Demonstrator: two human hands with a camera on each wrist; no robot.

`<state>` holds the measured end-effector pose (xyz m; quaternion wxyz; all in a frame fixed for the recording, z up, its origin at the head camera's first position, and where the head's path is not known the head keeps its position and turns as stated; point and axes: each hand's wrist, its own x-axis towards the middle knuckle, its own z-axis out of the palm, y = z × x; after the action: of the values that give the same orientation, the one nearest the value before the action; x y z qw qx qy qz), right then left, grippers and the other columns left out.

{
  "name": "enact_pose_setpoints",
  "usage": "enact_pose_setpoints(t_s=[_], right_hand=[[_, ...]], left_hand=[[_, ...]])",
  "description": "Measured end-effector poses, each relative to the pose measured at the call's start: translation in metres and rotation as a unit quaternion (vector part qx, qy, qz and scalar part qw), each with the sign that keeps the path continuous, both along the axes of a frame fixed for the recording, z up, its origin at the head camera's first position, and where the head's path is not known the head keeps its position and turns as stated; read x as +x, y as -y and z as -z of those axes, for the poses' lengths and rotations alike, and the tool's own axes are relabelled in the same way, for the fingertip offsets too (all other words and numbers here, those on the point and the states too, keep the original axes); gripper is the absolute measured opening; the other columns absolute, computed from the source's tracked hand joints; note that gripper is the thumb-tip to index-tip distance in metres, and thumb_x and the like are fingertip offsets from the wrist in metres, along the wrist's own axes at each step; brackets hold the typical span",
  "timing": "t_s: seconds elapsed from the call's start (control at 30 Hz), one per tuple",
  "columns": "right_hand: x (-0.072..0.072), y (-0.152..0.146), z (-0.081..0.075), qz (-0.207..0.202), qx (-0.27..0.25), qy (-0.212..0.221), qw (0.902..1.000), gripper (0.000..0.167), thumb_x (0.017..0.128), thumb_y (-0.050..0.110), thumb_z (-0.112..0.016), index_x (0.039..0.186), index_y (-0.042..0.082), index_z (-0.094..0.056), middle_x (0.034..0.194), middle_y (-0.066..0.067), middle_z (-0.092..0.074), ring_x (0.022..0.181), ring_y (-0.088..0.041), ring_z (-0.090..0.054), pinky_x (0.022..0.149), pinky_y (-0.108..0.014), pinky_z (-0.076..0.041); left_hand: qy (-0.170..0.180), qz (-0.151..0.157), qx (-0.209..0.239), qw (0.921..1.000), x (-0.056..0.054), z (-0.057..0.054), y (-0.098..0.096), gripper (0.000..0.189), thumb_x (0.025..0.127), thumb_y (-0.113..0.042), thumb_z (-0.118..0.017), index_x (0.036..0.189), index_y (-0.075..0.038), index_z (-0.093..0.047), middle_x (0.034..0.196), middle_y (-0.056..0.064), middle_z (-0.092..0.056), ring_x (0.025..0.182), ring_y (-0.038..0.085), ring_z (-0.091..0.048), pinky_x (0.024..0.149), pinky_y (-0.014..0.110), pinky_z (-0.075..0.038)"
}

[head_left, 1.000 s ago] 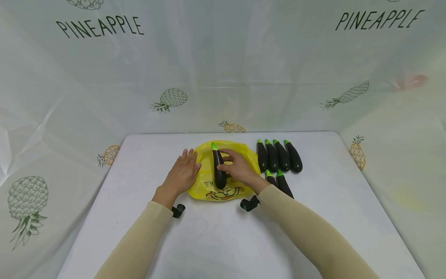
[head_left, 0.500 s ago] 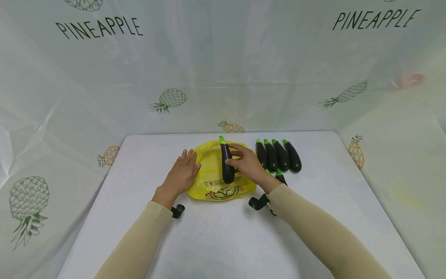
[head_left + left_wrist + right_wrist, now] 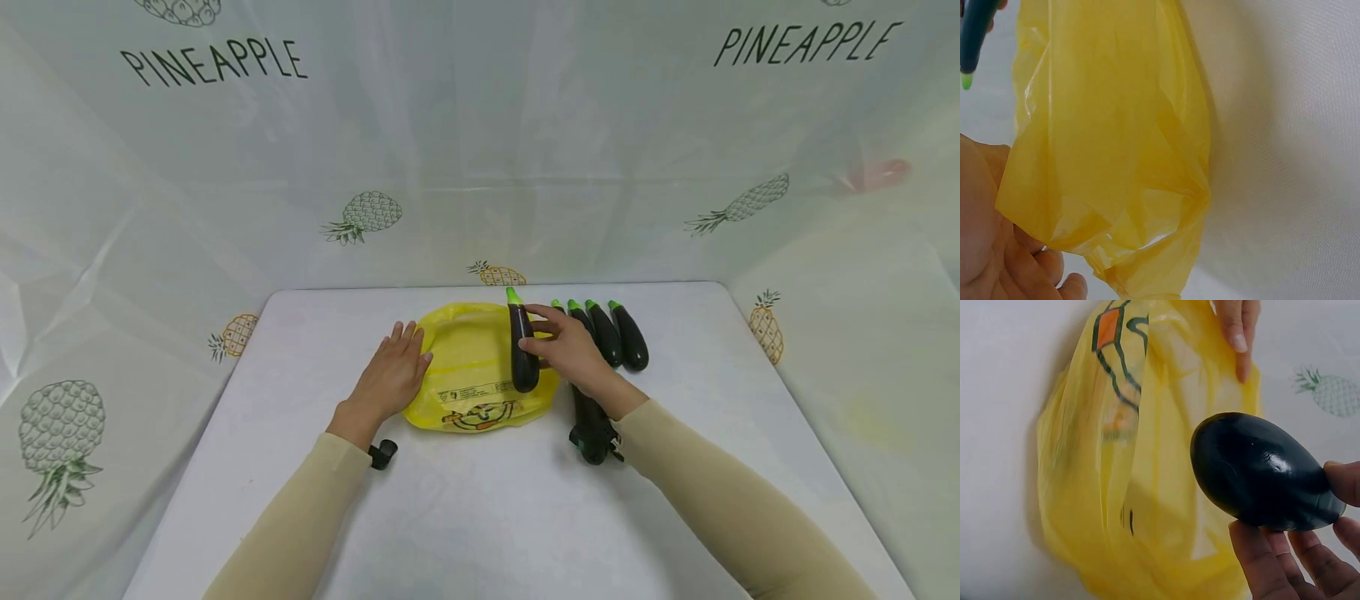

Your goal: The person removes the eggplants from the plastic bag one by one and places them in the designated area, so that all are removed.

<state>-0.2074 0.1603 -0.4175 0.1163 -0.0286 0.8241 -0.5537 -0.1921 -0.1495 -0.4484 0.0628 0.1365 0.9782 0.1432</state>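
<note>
My right hand (image 3: 576, 357) grips a dark eggplant (image 3: 522, 354) with a green stem, thumb on the near side and fingers behind. The eggplant is held over the right part of a yellow plastic bag (image 3: 465, 358). In the right wrist view its rounded end (image 3: 1260, 472) faces the camera. My left hand (image 3: 393, 367) lies with straight fingers along the bag's left edge. The left wrist view shows that hand (image 3: 997, 237) beside the crumpled bag (image 3: 1104, 137). Several more eggplants (image 3: 631, 337) lie in a row to the right, partly hidden by my right hand.
Everything lies on a white table (image 3: 457, 517). A pale sheet (image 3: 570, 167) printed with pineapples hangs behind and beside it. Under my right forearm, another dark eggplant (image 3: 585, 410) shows only in part. A black wrist camera (image 3: 383, 455) sits at my left wrist.
My right hand has carried the eggplant rightward across the bag, from its middle to its right part. My left hand has stayed at the bag's left edge.
</note>
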Motion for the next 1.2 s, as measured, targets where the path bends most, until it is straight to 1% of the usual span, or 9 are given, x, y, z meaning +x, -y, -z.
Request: enact_pose_setpoints(t_s=[0.17,0.3,0.47,0.63,0.8,0.9,1.1,1.2], right_hand=[[0.004,-0.022,-0.004,-0.003,0.003,-0.004,1.0,0.069,0.098,0.022,-0.076,0.16,0.027,-0.047,0.15,-0.016,-0.06,0.122,-0.033,-0.069,0.085,-0.04,-0.066],[0.009,-0.039,-0.006,-0.003,0.005,-0.005,1.0,0.069,0.1,0.022,-0.074,0.162,0.025,-0.044,0.153,-0.018,-0.057,0.125,-0.036,-0.067,0.088,-0.044,-0.065],[0.016,-0.063,-0.01,0.007,0.026,-0.012,0.9996,0.069,0.102,0.024,-0.072,0.164,0.025,-0.041,0.154,-0.021,-0.054,0.124,-0.038,-0.065,0.09,-0.048,-0.064],[0.025,-0.087,-0.01,0.014,0.048,-0.018,0.9986,0.071,0.102,0.028,-0.071,0.165,0.023,-0.039,0.155,-0.024,-0.051,0.126,-0.04,-0.064,0.09,-0.045,-0.064],[0.032,-0.107,-0.007,0.021,0.064,-0.02,0.9976,0.072,0.104,0.029,-0.069,0.167,0.02,-0.036,0.156,-0.026,-0.05,0.128,-0.04,-0.061,0.088,-0.041,-0.064],[0.035,-0.118,-0.004,0.022,0.069,-0.019,0.9972,0.072,0.104,0.03,-0.068,0.167,0.018,-0.035,0.155,-0.027,-0.05,0.127,-0.04,-0.062,0.086,-0.039,-0.064],[0.043,-0.138,0.001,0.027,0.08,-0.014,0.9963,0.072,0.105,0.031,-0.067,0.167,0.015,-0.034,0.158,-0.031,-0.046,0.129,-0.044,-0.062,0.087,-0.04,-0.064],[0.047,-0.147,0.003,0.028,0.086,-0.01,0.9958,0.073,0.105,0.031,-0.068,0.167,0.013,-0.034,0.158,-0.032,-0.046,0.128,-0.045,-0.063,0.086,-0.039,-0.065]], left_hand=[[-0.005,0.008,-0.009,0.9999,-0.001,0.0,0.0,0.064,0.117,-0.039,-0.031,0.167,0.001,-0.021,0.176,0.02,-0.015,0.165,0.036,-0.007,0.133,0.054,-0.012],[-0.004,0.008,-0.009,0.9999,-0.002,0.0,-0.001,0.064,0.117,-0.038,-0.031,0.167,0.001,-0.021,0.176,0.02,-0.015,0.164,0.037,-0.006,0.133,0.054,-0.012],[-0.003,0.008,-0.007,0.9999,-0.001,-0.001,-0.002,0.064,0.117,-0.038,-0.031,0.167,0.002,-0.021,0.175,0.021,-0.015,0.164,0.037,-0.007,0.133,0.055,-0.012],[-0.002,0.008,-0.007,0.9999,-0.001,-0.001,-0.003,0.064,0.117,-0.037,-0.032,0.167,0.002,-0.022,0.175,0.021,-0.016,0.164,0.037,-0.007,0.133,0.055,-0.013],[0.001,0.007,-0.004,1.0,0.0,-0.002,-0.004,0.065,0.117,-0.038,-0.032,0.167,0.002,-0.021,0.176,0.02,-0.015,0.164,0.037,-0.006,0.133,0.054,-0.012],[0.002,0.005,-0.003,1.0,0.0,-0.001,-0.004,0.065,0.117,-0.038,-0.032,0.167,0.001,-0.021,0.176,0.02,-0.015,0.165,0.036,-0.006,0.133,0.054,-0.012],[0.004,0.004,0.001,1.0,0.001,0.0,-0.005,0.065,0.117,-0.039,-0.032,0.167,0.001,-0.022,0.176,0.02,-0.015,0.165,0.036,-0.006,0.133,0.054,-0.012],[0.004,0.003,0.003,1.0,0.001,0.001,-0.005,0.065,0.117,-0.038,-0.032,0.167,0.001,-0.022,0.176,0.02,-0.015,0.165,0.036,-0.006,0.133,0.054,-0.012]])
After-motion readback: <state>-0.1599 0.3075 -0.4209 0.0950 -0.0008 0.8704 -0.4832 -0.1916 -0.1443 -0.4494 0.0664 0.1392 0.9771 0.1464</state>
